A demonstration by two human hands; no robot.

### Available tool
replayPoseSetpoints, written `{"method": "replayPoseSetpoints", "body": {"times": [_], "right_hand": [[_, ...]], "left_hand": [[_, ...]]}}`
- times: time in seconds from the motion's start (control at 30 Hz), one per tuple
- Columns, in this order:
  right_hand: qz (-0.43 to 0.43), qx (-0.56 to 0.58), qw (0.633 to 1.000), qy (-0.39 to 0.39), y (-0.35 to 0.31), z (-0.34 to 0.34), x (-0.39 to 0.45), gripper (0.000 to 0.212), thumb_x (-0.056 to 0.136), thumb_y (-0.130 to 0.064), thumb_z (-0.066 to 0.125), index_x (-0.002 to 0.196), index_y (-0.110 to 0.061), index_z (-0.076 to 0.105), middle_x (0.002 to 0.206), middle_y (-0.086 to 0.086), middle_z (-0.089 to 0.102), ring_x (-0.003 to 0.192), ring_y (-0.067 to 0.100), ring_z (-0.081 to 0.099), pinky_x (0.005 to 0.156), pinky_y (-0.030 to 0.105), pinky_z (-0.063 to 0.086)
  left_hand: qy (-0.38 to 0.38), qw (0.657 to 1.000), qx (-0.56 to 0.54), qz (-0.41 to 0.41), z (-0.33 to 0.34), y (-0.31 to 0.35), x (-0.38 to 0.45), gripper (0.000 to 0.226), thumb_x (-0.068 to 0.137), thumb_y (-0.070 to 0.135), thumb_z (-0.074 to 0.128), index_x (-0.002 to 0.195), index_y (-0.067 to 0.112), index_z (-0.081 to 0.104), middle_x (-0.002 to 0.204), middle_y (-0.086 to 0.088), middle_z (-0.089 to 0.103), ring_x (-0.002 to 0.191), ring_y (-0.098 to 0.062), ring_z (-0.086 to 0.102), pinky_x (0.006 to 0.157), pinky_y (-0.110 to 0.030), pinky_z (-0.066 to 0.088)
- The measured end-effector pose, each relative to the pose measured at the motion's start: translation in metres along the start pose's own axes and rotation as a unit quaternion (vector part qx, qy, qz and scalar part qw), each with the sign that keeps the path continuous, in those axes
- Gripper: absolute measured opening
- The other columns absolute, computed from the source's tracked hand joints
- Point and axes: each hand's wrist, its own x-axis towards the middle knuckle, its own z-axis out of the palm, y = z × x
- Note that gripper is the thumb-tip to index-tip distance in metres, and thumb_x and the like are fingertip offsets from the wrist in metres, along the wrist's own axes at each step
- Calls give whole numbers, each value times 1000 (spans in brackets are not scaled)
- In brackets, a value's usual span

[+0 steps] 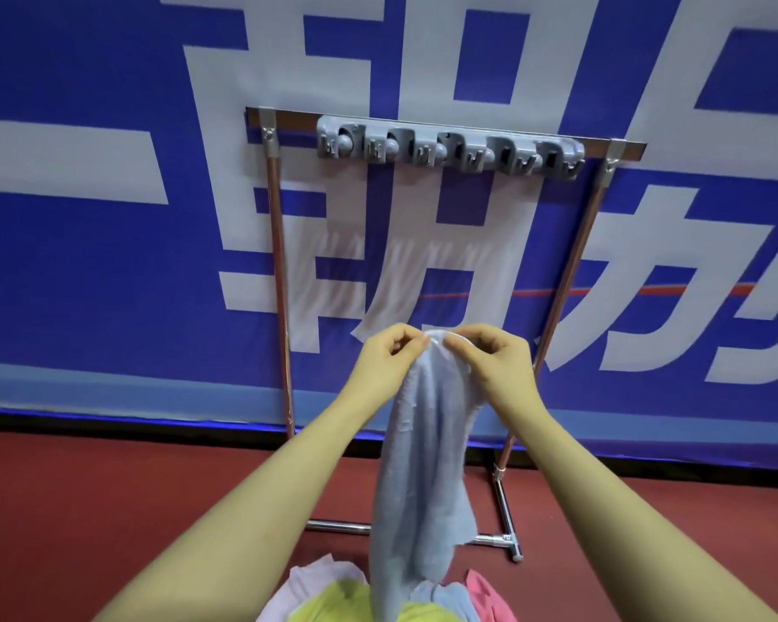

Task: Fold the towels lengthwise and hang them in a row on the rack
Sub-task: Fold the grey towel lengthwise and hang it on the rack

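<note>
Both hands, left (389, 356) and right (497, 359), pinch the blue towel's (423, 464) top edge, fingers curled tight; lengthwise fold looks next, then rack (450, 148).

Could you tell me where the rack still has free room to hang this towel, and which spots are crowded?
The whole gray clip strip on the rack is bare, end to end. Both hands, left and right, hold the light blue towel below it. It is crowded at the bottom edge, where the towel pile lies.
</note>
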Motion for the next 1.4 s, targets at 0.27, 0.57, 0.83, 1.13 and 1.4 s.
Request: {"method": "replayPoseSetpoints", "body": {"times": [0.27,0.57,0.83,1.13,1.4], "right_hand": [[55,64,996,2,14,-5,-15,7,85,-3,66,86,-8,70,73,-9,70,70,0,62,67,13,47],[9,63,997,42,-25,3,-5,10,87,-20,67,81,-15,72,71,-10,70,69,-3,62,63,11,48],[-2,33,999,1,-32,13,-5,16,84,-26,71,81,-11,74,76,8,70,71,10,61,66,19,49],[9,31,998,-51,-31,0,-4,11,86,-20,69,89,-9,71,84,6,73,80,15,67,74,26,53],[78,18,995,-60,-8,-18,-12,14,83,-12,72,78,0,69,72,2,68,68,7,60,70,18,47]], "left_hand": [[70,997,-13,8,-14,22,22,14,96,18,50,92,9,60,75,6,55,68,-5,47,64,-16,41],[-29,996,75,-34,-26,4,0,20,97,45,37,97,31,52,96,-1,58,80,-11,52,76,-28,45],[-44,995,69,50,-20,28,-1,16,96,30,49,94,19,59,75,1,50,62,-6,40,57,-19,37],[21,996,75,54,-11,48,5,19,100,24,40,85,15,48,77,0,55,70,-6,48,58,-11,41],[46,996,74,23,-25,49,15,17,100,26,39,93,12,48,79,5,47,68,-6,41,60,-18,36]]}}
